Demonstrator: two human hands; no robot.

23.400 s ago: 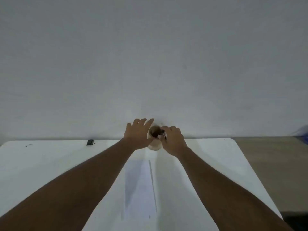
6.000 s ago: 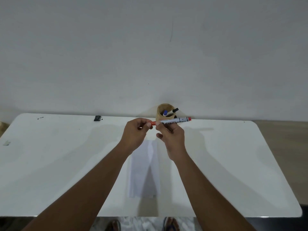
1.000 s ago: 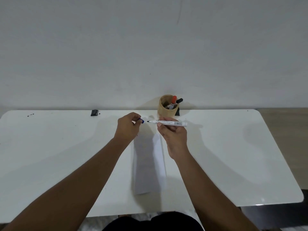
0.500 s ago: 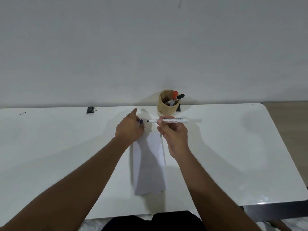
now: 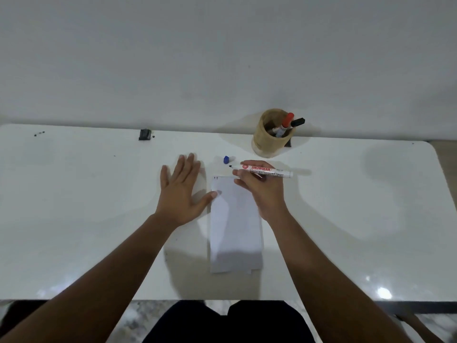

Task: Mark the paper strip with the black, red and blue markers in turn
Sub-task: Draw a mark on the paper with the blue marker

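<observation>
Paper strip (image 5: 235, 224) lies flat on the white worktop (image 5: 346, 219), running from the person's lap edge away toward the cup, and its far end sits directly under the right hand's fingers (image 5: 243, 173). The right hand (image 5: 262, 189) is closed around an uncapped marker (image 5: 262, 170), held nearly level with its tip pointing left, just past the strip's far edge and not visibly touching it. The marker's blue cap (image 5: 226, 159) lies loose on the worktop just beyond that tip. The left hand (image 5: 180, 191) is spread flat and empty, palm down beside the strip, with only the thumb tip (image 5: 214, 193) meeting the strip's left edge.

Risks, as I judge them: the strip is pinned by little more than that thumb, so a stroke dragged sideways could slide or skew the paper and smear the mark. Two small dark ticks seem to sit at the far left corner, close to the tip; a new stroke landing there might overlap them, though they are too small to read clearly. The tip hovers off the paper's end, so lowering it as it stands would ink the worktop instead. The loose cap could roll if nudged by the knuckles. A red marker (image 5: 286, 121) and a black marker (image 5: 296, 122) stand in the wooden cup (image 5: 269, 142), well beyond the fingers.
</observation>
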